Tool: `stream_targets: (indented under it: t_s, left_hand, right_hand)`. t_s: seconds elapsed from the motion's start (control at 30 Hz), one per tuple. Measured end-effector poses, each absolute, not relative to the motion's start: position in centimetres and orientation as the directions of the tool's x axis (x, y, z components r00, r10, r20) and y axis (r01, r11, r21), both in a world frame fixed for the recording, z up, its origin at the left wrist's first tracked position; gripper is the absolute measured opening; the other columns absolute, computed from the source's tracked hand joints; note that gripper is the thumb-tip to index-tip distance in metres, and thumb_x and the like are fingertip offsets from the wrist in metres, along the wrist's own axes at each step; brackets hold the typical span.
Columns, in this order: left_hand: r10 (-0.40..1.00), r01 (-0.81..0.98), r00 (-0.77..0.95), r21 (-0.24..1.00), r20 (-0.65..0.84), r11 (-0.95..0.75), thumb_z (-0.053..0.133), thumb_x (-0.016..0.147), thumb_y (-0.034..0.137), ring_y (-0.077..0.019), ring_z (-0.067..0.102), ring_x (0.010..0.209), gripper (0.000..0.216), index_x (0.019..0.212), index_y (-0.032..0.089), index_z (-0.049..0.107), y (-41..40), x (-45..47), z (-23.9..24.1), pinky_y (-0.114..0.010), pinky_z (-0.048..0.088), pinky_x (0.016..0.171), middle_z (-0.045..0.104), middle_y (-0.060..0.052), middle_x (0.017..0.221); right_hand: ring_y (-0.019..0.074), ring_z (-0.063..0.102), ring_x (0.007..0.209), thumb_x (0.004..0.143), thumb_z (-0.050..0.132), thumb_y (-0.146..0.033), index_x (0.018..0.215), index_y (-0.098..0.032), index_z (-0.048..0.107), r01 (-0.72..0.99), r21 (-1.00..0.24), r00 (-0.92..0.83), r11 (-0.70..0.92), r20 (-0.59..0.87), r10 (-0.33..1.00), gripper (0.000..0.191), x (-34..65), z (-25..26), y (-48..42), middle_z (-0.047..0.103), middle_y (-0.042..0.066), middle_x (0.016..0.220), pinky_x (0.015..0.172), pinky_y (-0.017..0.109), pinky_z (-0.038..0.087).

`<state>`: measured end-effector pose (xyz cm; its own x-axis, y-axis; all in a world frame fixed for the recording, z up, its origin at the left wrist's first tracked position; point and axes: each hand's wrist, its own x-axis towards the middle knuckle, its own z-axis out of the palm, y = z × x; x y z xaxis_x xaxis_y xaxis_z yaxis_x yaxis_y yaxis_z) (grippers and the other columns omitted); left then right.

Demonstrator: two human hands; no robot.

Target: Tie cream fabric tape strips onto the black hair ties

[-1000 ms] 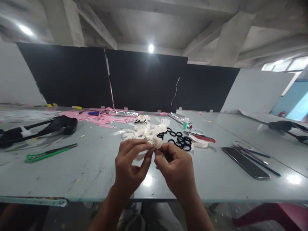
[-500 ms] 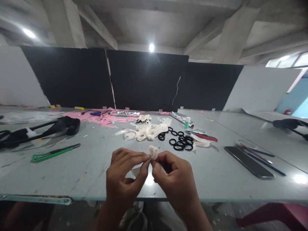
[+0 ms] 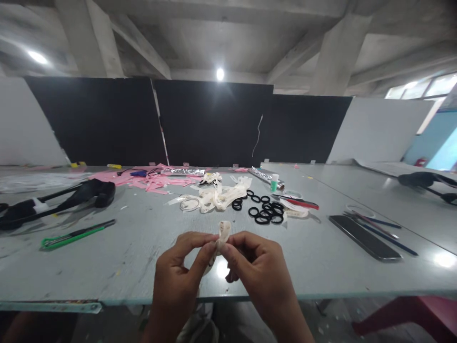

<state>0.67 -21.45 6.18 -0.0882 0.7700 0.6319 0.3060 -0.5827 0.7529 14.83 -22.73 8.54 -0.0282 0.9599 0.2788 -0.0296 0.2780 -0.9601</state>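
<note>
A cream strip of ribbon is bent into a small upright loop above my fingertips, near the front of the table. My left hand pinches its lower part from the left, thumb against fingers. From the other side my right hand grips the same strip between thumb and curled fingers. Part of the strip hangs below the pinch, partly hidden by my fingers. Beyond my hands lie a tangled pile of cream ribbon and several black rings.
A green utility knife lies left, near a black strapped item. On the right are a dark phone and pencil-like sticks. Behind are pink scraps, a glue stick and a red-handled tool.
The loop of ribbon stands taller and narrower above my fingertips. My left fingers have drawn back and curled more. The camera view has shifted slightly.
</note>
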Motion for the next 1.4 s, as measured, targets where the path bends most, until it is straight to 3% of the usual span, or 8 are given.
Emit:
stream_targets:
  t_s: [0.23,0.47,0.87,1.2,1.3,1.4]
  left_hand:
    - [0.631,0.403,-0.073,0.602,0.772,-0.69,0.062,0.08,0.027,-0.0195,0.063,0.081,0.012,0.088,0.026,0.071,-22.2,1.0,6.2,-0.031,0.05,0.07,0.069,-0.002,0.084]
    - [0.506,0.501,0.061,0.412,0.86,-0.761,0.061,0.079,0.018,-0.019,0.061,0.08,0.017,0.092,0.027,0.068,-22.6,0.8,6.3,-0.036,0.046,0.078,0.069,-0.002,0.087]
    - [0.537,0.437,-0.064,0.508,0.841,-0.742,0.061,0.079,0.019,-0.0189,0.062,0.08,0.01,0.085,0.024,0.068,-22.3,1.7,5.2,-0.032,0.049,0.074,0.069,-0.002,0.084]
    - [0.691,0.339,-0.1,0.677,0.716,-0.654,0.061,0.079,0.027,-0.0191,0.064,0.078,0.009,0.081,0.022,0.069,-22.0,1.5,5.3,-0.029,0.051,0.067,0.069,-0.003,0.081]
    - [0.65,0.382,-0.034,0.611,0.76,-0.694,0.06,0.08,0.026,-0.0197,0.064,0.079,0.01,0.084,0.024,0.069,-22.0,1.0,5.8,-0.031,0.051,0.069,0.07,-0.003,0.082]
    - [0.545,0.508,0.044,0.451,0.838,-0.734,0.063,0.077,0.024,-0.0203,0.063,0.082,0.011,0.086,0.027,0.07,-22.1,0.5,6.5,-0.035,0.048,0.075,0.07,-0.002,0.084]
  right_hand:
    - [0.0107,0.054,0.046,0.074,0.065,-0.036,0.071,-0.018,0.068,0.012,-0.95,-0.013,0.313,0.313,0.95,0.019,14.9,8.8,-23.1,0.061,0.001,0.058,0.041,0.019,0.048]
    - [0.011,0.055,0.047,0.073,0.065,-0.035,0.071,-0.018,0.067,-0.001,-0.949,-0.017,0.314,0.314,0.949,0.018,15.1,8.5,-23.3,0.061,0.001,0.06,0.04,0.019,0.047]
    - [0.0124,0.057,0.052,0.071,0.058,-0.021,0.07,-0.018,0.066,0.113,-0.913,0.083,0.391,0.401,0.912,0.009,14.4,8.0,-23.6,0.062,0.001,0.061,0.046,0.02,0.047]
    - [0.0124,0.057,0.049,0.072,0.057,-0.022,0.068,-0.018,0.065,0.09,-0.933,0.054,0.349,0.354,0.934,0.009,14.5,8.2,-23.5,0.061,0.0,0.057,0.045,0.021,0.046]
    - [0.0125,0.057,0.049,0.071,0.057,-0.022,0.066,-0.018,0.064,0.116,-0.926,0.062,0.359,0.368,0.928,0.009,14.6,8.0,-23.4,0.061,0.0,0.056,0.045,0.021,0.046]
    - [0.0127,0.057,0.051,0.071,0.057,-0.019,0.068,-0.018,0.065,0.228,-0.88,0.09,0.416,0.444,0.892,0.008,14.6,7.9,-23.3,0.062,0.0,0.058,0.047,0.021,0.045]
